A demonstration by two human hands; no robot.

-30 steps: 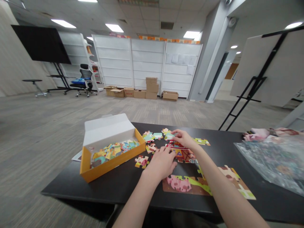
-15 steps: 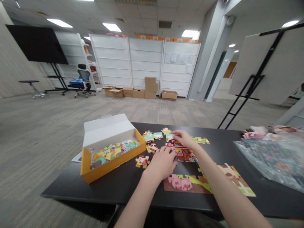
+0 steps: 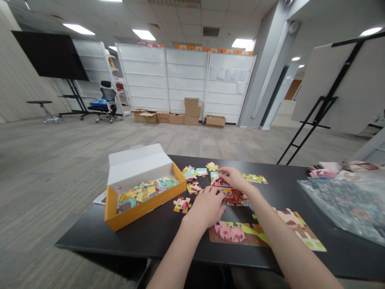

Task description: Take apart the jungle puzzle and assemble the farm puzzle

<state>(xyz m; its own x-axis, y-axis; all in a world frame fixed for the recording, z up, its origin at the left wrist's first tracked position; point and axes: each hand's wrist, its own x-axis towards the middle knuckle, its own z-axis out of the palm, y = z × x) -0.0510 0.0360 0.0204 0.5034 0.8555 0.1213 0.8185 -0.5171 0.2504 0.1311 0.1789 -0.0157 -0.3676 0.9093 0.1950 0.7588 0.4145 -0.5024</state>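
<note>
My right hand [image 3: 234, 178] has its fingers closed on a light-blue and red puzzle piece [image 3: 215, 176] at the top of a red barn section [image 3: 236, 196]. My left hand [image 3: 208, 205] lies palm down, fingers stretched out, with the fingertips on the barn section's left side. Part of that section is hidden under both hands. Nearer me lies a joined strip with a pink pig [image 3: 230, 232], partly under my right forearm. A joined cow section [image 3: 290, 218] lies right of that forearm. Loose pieces [image 3: 182, 204] are left of my left hand.
An open yellow box [image 3: 147, 210] holding many puzzle pieces stands on the black table [image 3: 132, 245] at the left. More loose pieces [image 3: 190, 173] lie beside it. A green strip [image 3: 255, 178] is beyond my right hand. A clear plastic bag [image 3: 345, 204] lies at the right.
The light-blue piece has come down against the barn section's top, closing the gap below it. My left hand keeps its place. The whole view has shifted slightly.
</note>
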